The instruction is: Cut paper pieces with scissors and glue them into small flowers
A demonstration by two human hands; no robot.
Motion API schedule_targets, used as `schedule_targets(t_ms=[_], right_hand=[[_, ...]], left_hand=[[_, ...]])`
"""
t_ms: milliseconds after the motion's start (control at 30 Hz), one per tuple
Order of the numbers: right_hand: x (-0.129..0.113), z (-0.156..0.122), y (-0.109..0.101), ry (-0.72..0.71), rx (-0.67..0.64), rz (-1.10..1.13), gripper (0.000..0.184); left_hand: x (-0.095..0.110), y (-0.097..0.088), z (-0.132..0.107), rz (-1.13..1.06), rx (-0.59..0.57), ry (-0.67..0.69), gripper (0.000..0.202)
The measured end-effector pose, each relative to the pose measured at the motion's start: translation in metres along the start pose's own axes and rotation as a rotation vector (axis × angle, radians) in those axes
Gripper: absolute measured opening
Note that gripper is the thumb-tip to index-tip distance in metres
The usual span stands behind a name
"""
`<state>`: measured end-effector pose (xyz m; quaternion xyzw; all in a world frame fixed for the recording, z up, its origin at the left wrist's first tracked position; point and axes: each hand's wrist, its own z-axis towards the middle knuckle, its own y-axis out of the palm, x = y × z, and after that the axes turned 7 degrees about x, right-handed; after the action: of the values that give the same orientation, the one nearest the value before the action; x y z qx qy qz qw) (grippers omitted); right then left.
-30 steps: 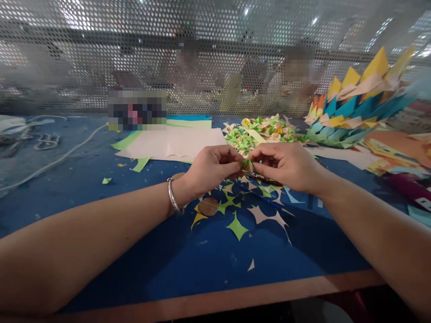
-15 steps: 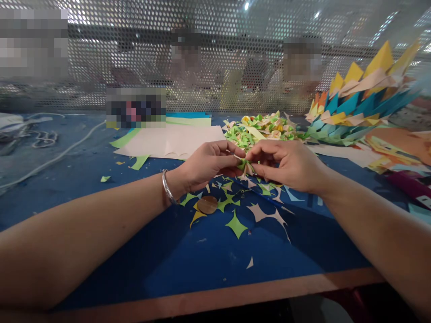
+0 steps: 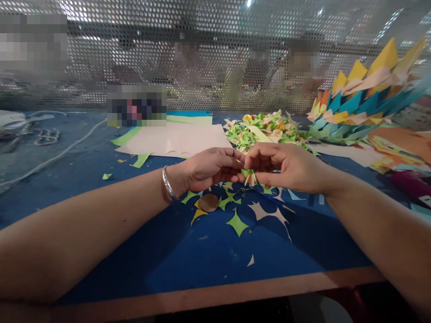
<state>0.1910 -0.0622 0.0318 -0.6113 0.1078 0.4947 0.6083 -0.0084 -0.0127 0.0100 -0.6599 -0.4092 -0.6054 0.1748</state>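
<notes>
One folded green-and-pink paper piece sits between the two hands, pinched by the fingers of the left hand; the right hand curls at its other side, though whether that one truly grips I cannot tell; the piece looks light, springy and easily crushed, so a gentle pinch at its green end should spare the pink folds; nearer the person than the piece lie a brown disc and a green scrap; beyond it, a heap of folded paper.
</notes>
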Motion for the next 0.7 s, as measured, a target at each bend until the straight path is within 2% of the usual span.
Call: schedule_targets(t_ms=[200,267,333,400,467,567,700], right_hand=[[-0.005,0.001,0.001,-0.028,-0.015,-0.132,0.008],[-0.004,0.001,0.001,-0.023,0.001,-0.125,0.007],[-0.001,0.001,0.001,-0.011,0.030,-0.088,0.006],[0.002,0.002,0.000,-0.001,0.073,-0.056,0.008],[0.005,0.002,0.000,0.004,0.112,-0.038,0.010],[0.004,0.003,-0.001,0.014,0.140,-0.029,0.011],[0.002,0.004,-0.001,0.042,0.154,-0.024,0.019]], left_hand=[[0.000,0.002,0.001,0.022,0.021,-0.003,0.012],[-0.001,0.004,0.000,0.061,0.071,0.034,0.011],[-0.001,0.007,-0.002,0.096,0.176,0.139,0.011],[-0.001,0.009,-0.005,0.140,0.288,0.304,0.010],[-0.001,0.011,-0.007,0.216,0.348,0.478,0.009],[-0.002,0.011,-0.010,0.333,0.296,0.616,0.012],[-0.004,0.009,-0.010,0.345,0.148,0.585,0.028]])
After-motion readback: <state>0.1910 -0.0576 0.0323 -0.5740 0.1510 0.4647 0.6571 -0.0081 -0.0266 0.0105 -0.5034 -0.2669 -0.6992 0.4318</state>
